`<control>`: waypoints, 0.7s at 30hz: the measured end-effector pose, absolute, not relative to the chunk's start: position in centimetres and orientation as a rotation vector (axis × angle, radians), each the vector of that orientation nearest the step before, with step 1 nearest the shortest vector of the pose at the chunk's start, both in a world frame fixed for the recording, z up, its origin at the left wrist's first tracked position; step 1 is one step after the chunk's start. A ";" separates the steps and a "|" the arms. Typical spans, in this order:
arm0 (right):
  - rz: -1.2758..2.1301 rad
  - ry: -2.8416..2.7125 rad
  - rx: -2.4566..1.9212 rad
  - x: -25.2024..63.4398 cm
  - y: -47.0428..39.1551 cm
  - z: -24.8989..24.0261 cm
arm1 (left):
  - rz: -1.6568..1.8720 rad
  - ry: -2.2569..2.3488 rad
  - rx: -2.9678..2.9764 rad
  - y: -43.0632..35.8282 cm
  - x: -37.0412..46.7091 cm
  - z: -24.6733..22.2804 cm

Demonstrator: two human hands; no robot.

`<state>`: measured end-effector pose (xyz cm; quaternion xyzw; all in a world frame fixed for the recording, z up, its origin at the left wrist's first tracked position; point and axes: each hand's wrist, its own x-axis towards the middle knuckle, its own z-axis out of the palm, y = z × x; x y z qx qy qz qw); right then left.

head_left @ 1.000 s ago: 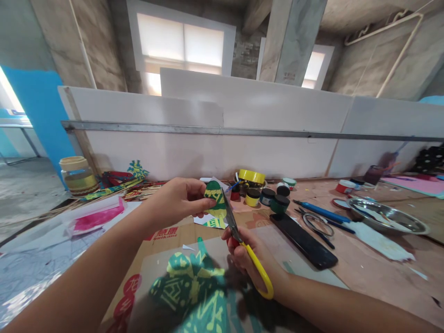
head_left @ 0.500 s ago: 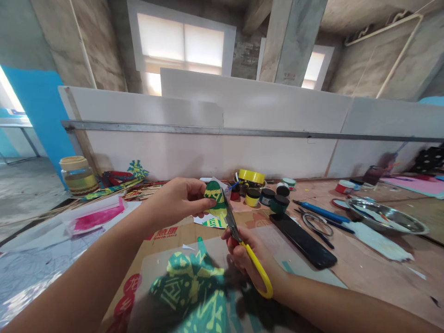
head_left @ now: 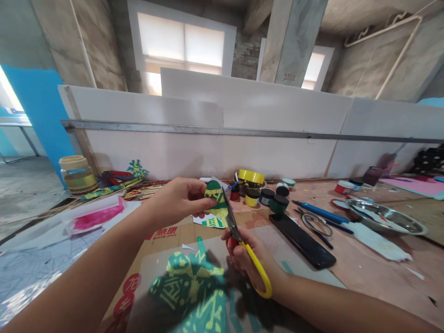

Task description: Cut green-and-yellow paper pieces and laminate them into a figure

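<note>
Between the thumb and fingers of my left hand (head_left: 187, 196) is a small green and yellow patterned paper cutout (head_left: 214, 194), held up off the table. My right hand (head_left: 248, 259) grips yellow-handled scissors (head_left: 258, 268), their blades pointing up along the right edge of the cutout. Whether the blades are parted is hard to make out. Behind and below the cutout lies another patterned piece of paper (head_left: 213, 221) with white margins. Under my hands, a larger green and yellow painted figure (head_left: 190, 282) is on a pale sheet over cardboard (head_left: 145, 249).
A black phone (head_left: 301, 240) lies to the right, near a blue pen-like tool (head_left: 319, 210) and a steel bowl (head_left: 412, 224). Paint jars (head_left: 279, 203) cluster behind. At left stand a glass jar (head_left: 79, 175) and pink-stained plastic (head_left: 99, 217). A white panel (head_left: 260, 157) borders the table's back.
Almost nothing differs. The cutout and the scissors blades have shifted very slightly; both hands keep their grip.
</note>
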<state>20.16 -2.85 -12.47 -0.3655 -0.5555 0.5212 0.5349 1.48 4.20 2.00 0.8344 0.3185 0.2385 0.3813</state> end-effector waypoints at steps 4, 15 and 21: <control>1.232 -1.334 -0.877 20.2 -2.9 -12.6 | 0.614 0.826 2.133 4.3 1.5 2.0; 1.189 -1.345 -0.894 20.2 -2.9 -12.4 | 0.608 0.817 2.149 4.4 1.3 2.0; 1.187 -1.354 -0.894 20.1 -3.0 -12.3 | 0.604 0.806 2.156 4.6 1.2 1.9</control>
